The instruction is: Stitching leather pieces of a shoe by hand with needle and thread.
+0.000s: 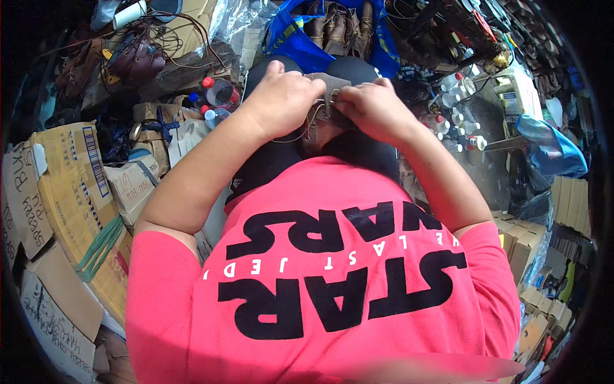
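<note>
A grey-brown shoe (330, 83) rests in my lap between my thighs. A thin tan lace (313, 119) runs through the shoe's eyelets and hangs in a loop beside it. My left hand (281, 97) is closed at the shoe's left edge, its fingertips pinching the lace. On the opposite edge, my right hand (374, 107) has thumb and fingers pressed together on the lace by the eyelets. The lower part of the shoe is partly hidden by my hands and shirt.
Ahead of my knees a blue bag (284, 38) holds several brown shoes (339, 32). Bottles with red caps (221, 94) stand to my left, and more small bottles (451, 89) to my right. Cardboard boxes (77, 185) crowd the left side. A dark red shoe (136, 61) lies far left.
</note>
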A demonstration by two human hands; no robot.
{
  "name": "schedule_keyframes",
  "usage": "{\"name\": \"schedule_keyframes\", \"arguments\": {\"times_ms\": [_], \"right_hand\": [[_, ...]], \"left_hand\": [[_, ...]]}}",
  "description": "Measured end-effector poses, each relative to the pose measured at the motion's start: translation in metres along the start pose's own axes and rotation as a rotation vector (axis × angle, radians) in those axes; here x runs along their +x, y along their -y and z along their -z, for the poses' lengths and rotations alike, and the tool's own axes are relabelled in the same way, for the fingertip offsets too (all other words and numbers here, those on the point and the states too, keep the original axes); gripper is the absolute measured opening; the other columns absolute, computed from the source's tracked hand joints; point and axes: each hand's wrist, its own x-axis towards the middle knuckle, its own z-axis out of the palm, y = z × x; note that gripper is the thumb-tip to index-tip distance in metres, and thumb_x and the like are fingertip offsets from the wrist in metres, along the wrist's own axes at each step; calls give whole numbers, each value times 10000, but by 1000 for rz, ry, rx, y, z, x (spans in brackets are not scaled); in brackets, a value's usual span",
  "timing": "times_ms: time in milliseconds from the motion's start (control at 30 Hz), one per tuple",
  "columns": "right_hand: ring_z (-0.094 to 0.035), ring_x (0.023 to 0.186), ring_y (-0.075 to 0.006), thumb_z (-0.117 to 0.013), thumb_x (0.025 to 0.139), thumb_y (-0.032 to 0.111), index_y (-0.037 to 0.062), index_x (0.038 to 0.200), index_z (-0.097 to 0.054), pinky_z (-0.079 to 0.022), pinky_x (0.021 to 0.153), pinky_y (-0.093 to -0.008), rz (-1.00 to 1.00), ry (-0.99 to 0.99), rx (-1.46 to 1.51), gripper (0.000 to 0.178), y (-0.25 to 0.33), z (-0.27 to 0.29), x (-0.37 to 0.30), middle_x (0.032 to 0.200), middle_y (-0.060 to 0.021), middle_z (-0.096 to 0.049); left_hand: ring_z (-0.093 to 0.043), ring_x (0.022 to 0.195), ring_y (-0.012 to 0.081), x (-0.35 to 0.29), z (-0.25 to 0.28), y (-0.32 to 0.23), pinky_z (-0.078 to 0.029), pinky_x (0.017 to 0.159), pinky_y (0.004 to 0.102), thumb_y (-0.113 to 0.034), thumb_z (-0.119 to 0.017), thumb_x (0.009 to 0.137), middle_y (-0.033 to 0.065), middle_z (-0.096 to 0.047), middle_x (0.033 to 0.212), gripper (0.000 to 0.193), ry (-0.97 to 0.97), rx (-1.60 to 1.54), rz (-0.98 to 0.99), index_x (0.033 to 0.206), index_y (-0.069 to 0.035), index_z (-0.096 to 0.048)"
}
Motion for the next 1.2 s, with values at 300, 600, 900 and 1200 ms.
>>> {"name": "schedule_keyframes", "arguments": {"times_ms": [300, 600, 900, 1200], "right_hand": [[-636, 959, -312, -607, 874, 122, 133, 934, -616, -430, 887, -456, 163, -49, -140, 62, -39, 10, -27, 878, -73, -691], [-588, 884, -151, -598, 993, 280, 67, 954, -654, -470, 853, -357, -209, -533, 1763, 224, -65, 21, -29, 940, -51, -640], [-384, 562, -48, -542, 1019, 269, 131, 929, -561, -346, 519, -219, -650, -830, 1213, 166, -98, 47, -63, 682, 66, -433], [-644, 1024, -187, -675, 908, 285, 38, 1317, -608, -480, 918, -312, -122, 404, 582, 482, -68, 47, 46, 1233, -75, -679]], "left_hand": [[-667, 847, 253, -47, -10, 47, -391, 835, 443, -127, -506, 891, 60, -669, 802, 144, -93, -181, -73, 923, -166, -641], [-656, 907, 233, -84, 19, 104, -538, 904, 396, -167, -610, 976, 26, -633, 887, 118, -597, -1799, 219, 949, -54, -632], [-336, 523, 30, -105, 20, 120, -280, 481, 216, -181, -555, 1010, -75, -381, 625, 127, -887, -1831, 630, 897, -129, -531], [-600, 1017, 146, 24, -4, 80, -473, 911, 293, -208, -697, 866, 100, -670, 1090, 534, 139, -689, -13, 1382, -157, -569]]}}
